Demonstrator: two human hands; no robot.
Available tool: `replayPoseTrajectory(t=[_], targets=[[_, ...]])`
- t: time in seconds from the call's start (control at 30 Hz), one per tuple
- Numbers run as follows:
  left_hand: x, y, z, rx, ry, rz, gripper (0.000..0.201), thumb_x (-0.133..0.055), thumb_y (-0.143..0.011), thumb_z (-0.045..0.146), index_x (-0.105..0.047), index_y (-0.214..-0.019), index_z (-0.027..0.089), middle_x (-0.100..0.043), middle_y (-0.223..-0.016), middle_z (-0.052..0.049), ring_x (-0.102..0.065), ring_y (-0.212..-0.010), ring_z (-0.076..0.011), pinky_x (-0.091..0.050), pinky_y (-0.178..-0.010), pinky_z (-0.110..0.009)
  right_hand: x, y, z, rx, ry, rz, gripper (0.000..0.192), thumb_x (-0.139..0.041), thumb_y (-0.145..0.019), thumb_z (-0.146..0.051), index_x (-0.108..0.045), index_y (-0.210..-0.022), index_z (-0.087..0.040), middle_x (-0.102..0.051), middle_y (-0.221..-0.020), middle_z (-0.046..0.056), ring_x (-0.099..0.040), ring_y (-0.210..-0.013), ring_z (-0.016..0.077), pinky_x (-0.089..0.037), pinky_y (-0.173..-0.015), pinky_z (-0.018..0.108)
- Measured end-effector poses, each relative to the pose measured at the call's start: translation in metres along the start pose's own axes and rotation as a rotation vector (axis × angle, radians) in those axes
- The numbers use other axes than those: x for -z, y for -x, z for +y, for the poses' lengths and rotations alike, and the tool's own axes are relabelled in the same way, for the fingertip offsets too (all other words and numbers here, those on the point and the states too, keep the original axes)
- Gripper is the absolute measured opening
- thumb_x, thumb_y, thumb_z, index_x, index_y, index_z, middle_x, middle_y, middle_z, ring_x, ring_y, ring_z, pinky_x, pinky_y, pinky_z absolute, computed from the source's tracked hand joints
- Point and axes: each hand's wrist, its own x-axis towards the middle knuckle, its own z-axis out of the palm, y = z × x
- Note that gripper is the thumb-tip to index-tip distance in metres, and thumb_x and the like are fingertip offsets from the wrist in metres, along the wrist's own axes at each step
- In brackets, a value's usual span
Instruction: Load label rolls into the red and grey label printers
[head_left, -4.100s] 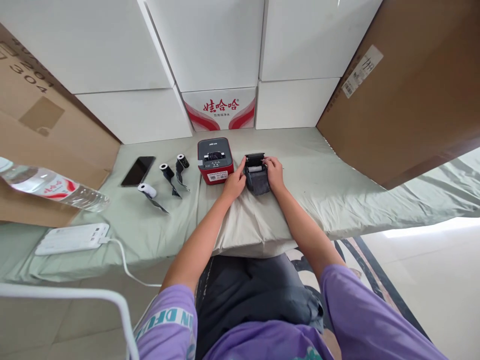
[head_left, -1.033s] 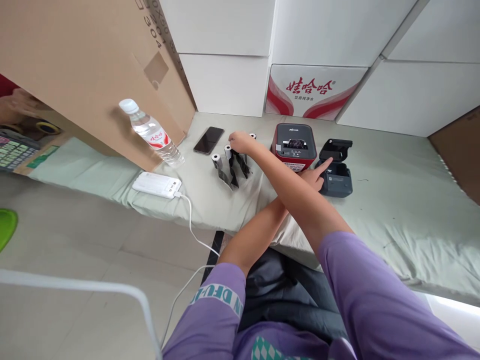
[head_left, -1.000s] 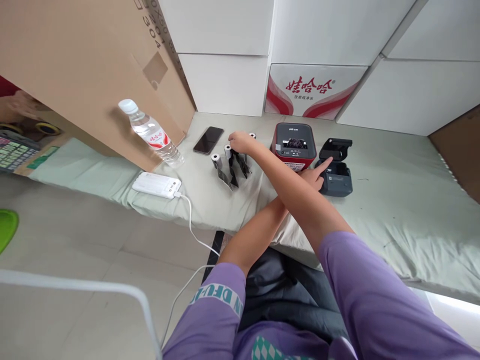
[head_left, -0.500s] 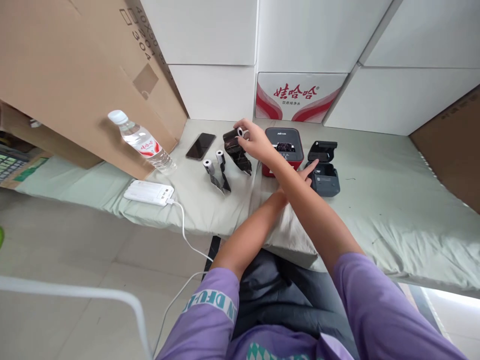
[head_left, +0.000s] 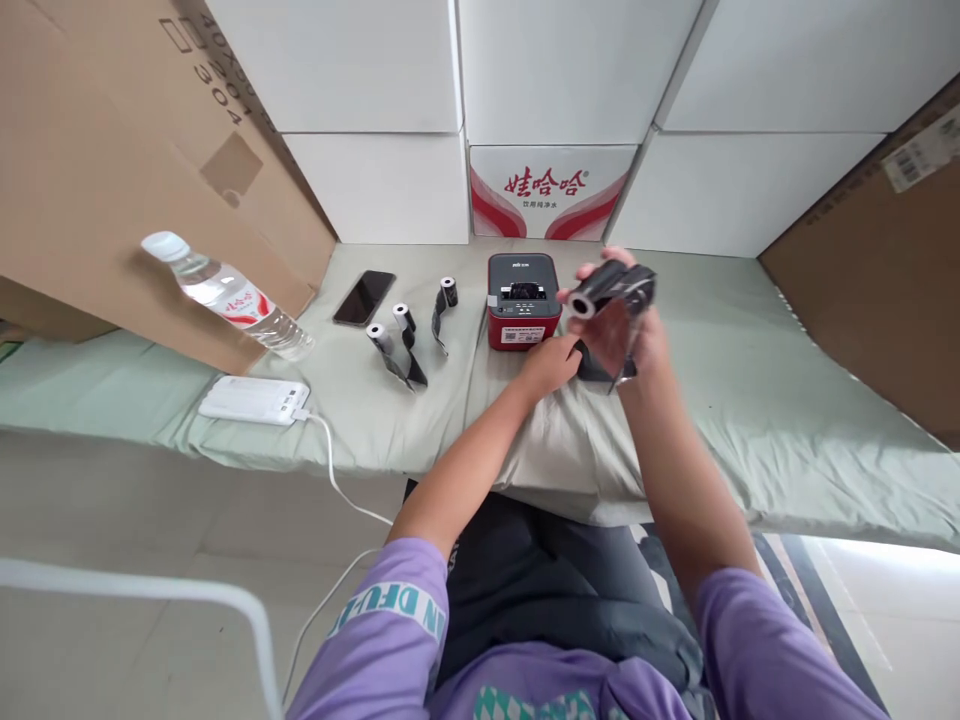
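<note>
My right hand [head_left: 651,345] is closed around a black-coated paper roll [head_left: 596,290] with a white core, raised over the cloth. From it a loose dark strip hangs down, slightly blurred. Beneath that roll stands a small dark portable printer [head_left: 595,368], mostly hidden. My left hand [head_left: 553,366] grips the printer's left side, its fingertips partly covered. Just behind the left hand is a red and black printer [head_left: 523,300]. Three similar items lie to the left: one paper roll [head_left: 448,291], another roll [head_left: 403,318] and a third roll [head_left: 380,338], each with a dark tail unwound.
A phone [head_left: 364,298], a water bottle [head_left: 232,295] and a white power bank [head_left: 255,399] with a cable lie on the left. Stacked white boxes [head_left: 375,185] form the back. Brown cartons [head_left: 112,140] stand left and right. The green cloth [head_left: 780,400] ends at the front edge.
My right hand has carried the paper roll from the left of the red printer to above the small dark printer. My arms are uncrossed now, and the view has shifted right.
</note>
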Motion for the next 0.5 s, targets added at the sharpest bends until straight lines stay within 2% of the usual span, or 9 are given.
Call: replayPoseTrajectory(t=[0.07, 0.13, 0.2, 0.27, 0.33, 0.37, 0.5], targets=[[0.000, 0.002, -0.001, -0.026, -0.060, 0.021, 0.063, -0.042, -0.104, 0.023, -0.043, -0.167, 0.028, -0.078, -0.116, -0.012, -0.072, -0.106, -0.0304, -0.053, -0.091, -0.037, 0.027, 0.010, -0.004, 0.081, -0.065, 0.065, 0.066, -0.062, -0.078, -0.081, -0.061, -0.132, -0.044, -0.062, -0.147, 0.007, -0.060, -0.139, 0.0354, -0.062, -0.081, 0.047], [0.001, 0.003, -0.001, -0.044, -0.082, 0.017, 0.071, -0.040, -0.103, 0.020, -0.030, -0.172, 0.032, -0.079, -0.107, -0.008, -0.072, -0.097, -0.0268, -0.051, -0.085, -0.033, 0.054, 0.016, -0.003, 0.196, -0.186, 0.105, 0.060, -0.069, -0.076, -0.075, -0.064, -0.129, -0.047, -0.062, -0.147, 0.004, -0.055, -0.143, 0.0343, -0.062, -0.084, 0.048], [0.002, 0.004, 0.000, -0.040, -0.087, 0.006, 0.074, -0.040, -0.102, 0.019, -0.027, -0.173, 0.033, -0.078, -0.101, -0.006, -0.071, -0.091, -0.0248, -0.049, -0.081, -0.031, 0.076, 0.018, 0.001, 0.278, -0.259, 0.147, 0.049, -0.073, -0.077, -0.071, -0.069, -0.120, -0.047, -0.067, -0.137, 0.005, -0.061, -0.134, 0.0334, -0.061, -0.082, 0.047], [0.003, 0.004, 0.001, -0.029, -0.085, -0.001, 0.075, -0.040, -0.101, 0.019, -0.028, -0.173, 0.034, -0.078, -0.100, -0.006, -0.070, -0.089, -0.0239, -0.048, -0.080, -0.030, 0.093, 0.014, 0.008, 0.316, -0.224, 0.178, 0.038, -0.078, -0.079, -0.064, -0.070, -0.109, -0.042, -0.073, -0.119, 0.006, -0.069, -0.113, 0.0306, -0.060, -0.078, 0.044], [0.003, 0.004, 0.000, -0.021, -0.074, 0.006, 0.075, -0.041, -0.100, 0.019, -0.028, -0.173, 0.034, -0.078, -0.100, -0.005, -0.070, -0.088, -0.0230, -0.048, -0.081, -0.029, 0.104, 0.005, 0.018, 0.309, -0.025, 0.169, 0.033, -0.083, -0.078, -0.052, -0.070, -0.103, -0.035, -0.075, -0.106, 0.004, -0.070, -0.098, 0.0267, -0.059, -0.081, 0.043], [0.002, 0.003, 0.000, -0.016, -0.065, 0.017, 0.076, -0.041, -0.100, 0.019, -0.027, -0.173, 0.033, -0.078, -0.100, -0.005, -0.069, -0.089, -0.0226, -0.048, -0.081, -0.029, 0.108, 0.000, 0.024, 0.291, 0.141, 0.146, 0.032, -0.085, -0.078, -0.046, -0.070, -0.103, -0.032, -0.075, -0.105, 0.004, -0.070, -0.097, 0.0258, -0.059, -0.086, 0.043], [-0.002, 0.000, -0.005, 0.014, -0.022, 0.081, 0.077, -0.044, -0.100, 0.021, -0.024, -0.174, 0.022, -0.078, -0.103, -0.008, -0.070, -0.092, -0.0230, -0.050, -0.087, -0.030, 0.112, -0.020, 0.053, 0.236, 0.803, -0.018, 0.039, -0.073, -0.082, -0.029, -0.074, -0.121, -0.024, -0.071, -0.121, 0.011, -0.068, -0.111, 0.0300, -0.054, -0.105, 0.051]])
